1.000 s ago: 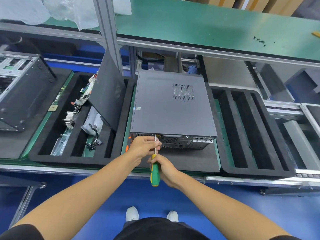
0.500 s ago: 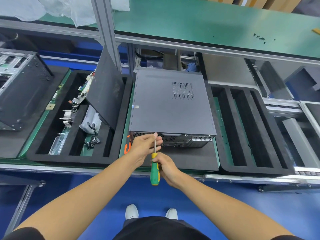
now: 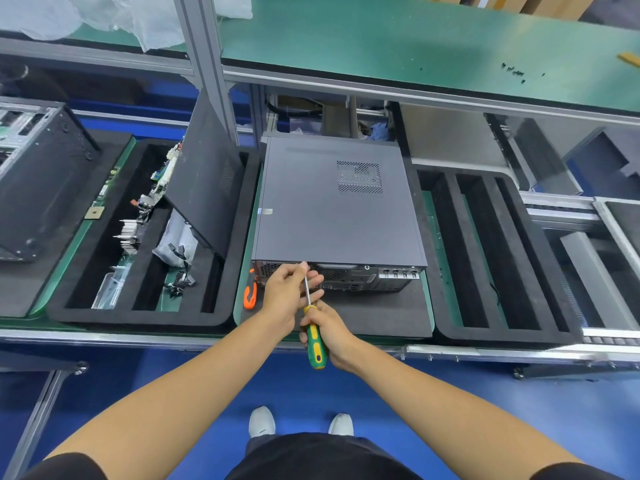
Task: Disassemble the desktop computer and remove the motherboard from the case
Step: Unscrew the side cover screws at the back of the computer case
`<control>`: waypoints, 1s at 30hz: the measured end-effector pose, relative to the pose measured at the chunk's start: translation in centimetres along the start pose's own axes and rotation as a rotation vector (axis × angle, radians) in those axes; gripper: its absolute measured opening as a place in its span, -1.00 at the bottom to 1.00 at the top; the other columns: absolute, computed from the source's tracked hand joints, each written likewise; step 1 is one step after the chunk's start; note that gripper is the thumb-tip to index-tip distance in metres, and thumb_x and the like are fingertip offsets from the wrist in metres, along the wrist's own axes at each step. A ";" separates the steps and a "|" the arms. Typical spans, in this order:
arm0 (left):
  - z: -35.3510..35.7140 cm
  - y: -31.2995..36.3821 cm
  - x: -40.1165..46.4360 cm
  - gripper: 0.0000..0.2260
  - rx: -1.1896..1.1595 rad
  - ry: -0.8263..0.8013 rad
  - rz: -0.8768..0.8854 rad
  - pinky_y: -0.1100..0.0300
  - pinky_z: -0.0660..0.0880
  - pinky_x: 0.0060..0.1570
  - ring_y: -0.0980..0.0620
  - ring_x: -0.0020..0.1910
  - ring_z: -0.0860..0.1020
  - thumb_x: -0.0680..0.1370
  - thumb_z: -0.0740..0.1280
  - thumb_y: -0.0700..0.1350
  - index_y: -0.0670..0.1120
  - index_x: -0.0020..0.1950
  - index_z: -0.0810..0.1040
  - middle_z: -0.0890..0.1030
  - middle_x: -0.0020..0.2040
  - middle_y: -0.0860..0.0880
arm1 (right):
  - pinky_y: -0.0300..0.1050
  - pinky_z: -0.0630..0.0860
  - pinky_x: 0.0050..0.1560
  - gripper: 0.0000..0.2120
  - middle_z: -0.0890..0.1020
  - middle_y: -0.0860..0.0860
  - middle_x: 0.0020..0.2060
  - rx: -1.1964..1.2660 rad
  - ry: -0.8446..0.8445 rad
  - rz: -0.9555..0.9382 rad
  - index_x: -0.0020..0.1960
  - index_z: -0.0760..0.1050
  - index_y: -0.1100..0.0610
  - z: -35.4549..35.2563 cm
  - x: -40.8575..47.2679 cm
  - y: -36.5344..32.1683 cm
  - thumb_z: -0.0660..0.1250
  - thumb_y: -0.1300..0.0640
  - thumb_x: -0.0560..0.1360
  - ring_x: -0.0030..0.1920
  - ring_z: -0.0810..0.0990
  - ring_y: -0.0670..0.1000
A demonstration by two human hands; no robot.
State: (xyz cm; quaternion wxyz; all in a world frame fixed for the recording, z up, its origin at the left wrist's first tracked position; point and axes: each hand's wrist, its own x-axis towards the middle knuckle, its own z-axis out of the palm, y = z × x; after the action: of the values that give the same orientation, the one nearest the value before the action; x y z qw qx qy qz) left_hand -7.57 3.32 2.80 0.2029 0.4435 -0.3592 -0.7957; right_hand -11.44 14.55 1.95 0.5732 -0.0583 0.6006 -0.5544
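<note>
A dark grey desktop computer case [image 3: 332, 209] lies flat on a black foam pad, its port-covered rear panel facing me. My right hand [image 3: 329, 332] grips the green and yellow handle of a screwdriver [image 3: 314, 336]. Its metal shaft points up at the rear panel's top edge, left of centre. My left hand [image 3: 287, 292] pinches the shaft near the tip and rests against the panel. The side cover is closed, so the motherboard inside is hidden.
An orange tool [image 3: 250, 292] lies left of the case. A black foam tray [image 3: 145, 317] on the left holds a circuit board, cables and a leaning case panel [image 3: 207, 188]. Another open case [image 3: 38, 181] stands far left. An empty slotted foam tray [image 3: 491, 258] sits right.
Both hands and the screwdriver stay at the same spot on the rear panel. Only my head view has shifted slightly.
</note>
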 end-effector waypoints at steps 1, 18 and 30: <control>-0.1 -0.2 0.1 -0.85 0.004 -0.006 -0.003 0.06 0.66 -0.17 -0.06 -0.01 0.72 0.63 0.36 -0.11 -0.18 0.11 0.57 0.72 -0.07 -0.13 | -0.13 0.46 -0.39 -0.79 0.48 0.02 -0.39 -0.004 0.005 0.003 -0.04 0.36 0.11 -0.2 0.0 0.1 0.26 0.26 0.36 -0.45 0.47 0.02; -1.7 -3.8 3.0 -0.80 1.347 0.019 0.239 0.08 0.50 -0.13 -0.02 -0.10 0.58 0.61 0.35 0.07 -0.06 -0.03 0.54 0.61 -0.13 0.01 | -0.13 0.36 -0.40 -0.76 0.40 0.08 -0.40 -0.125 0.148 0.063 -0.22 0.24 0.08 -6.7 -0.7 2.4 0.20 0.38 0.43 -0.47 0.39 0.06; -2.3 -4.8 3.5 -0.82 1.306 0.109 0.194 0.11 0.52 -0.11 0.02 -0.12 0.56 0.52 0.49 0.00 -0.04 0.03 0.61 0.62 -0.12 0.04 | -0.11 0.41 -0.40 -0.81 0.44 0.07 -0.40 -0.148 0.174 0.068 -0.24 0.28 0.07 -8.8 -0.8 2.3 0.25 0.30 0.37 -0.46 0.43 0.06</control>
State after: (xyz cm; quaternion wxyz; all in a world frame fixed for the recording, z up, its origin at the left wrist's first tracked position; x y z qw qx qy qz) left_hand -7.48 3.34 -3.52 -0.0191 0.4805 -0.7953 -0.3691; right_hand -16.45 21.23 -1.66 0.5315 -0.0319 0.6890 -0.4918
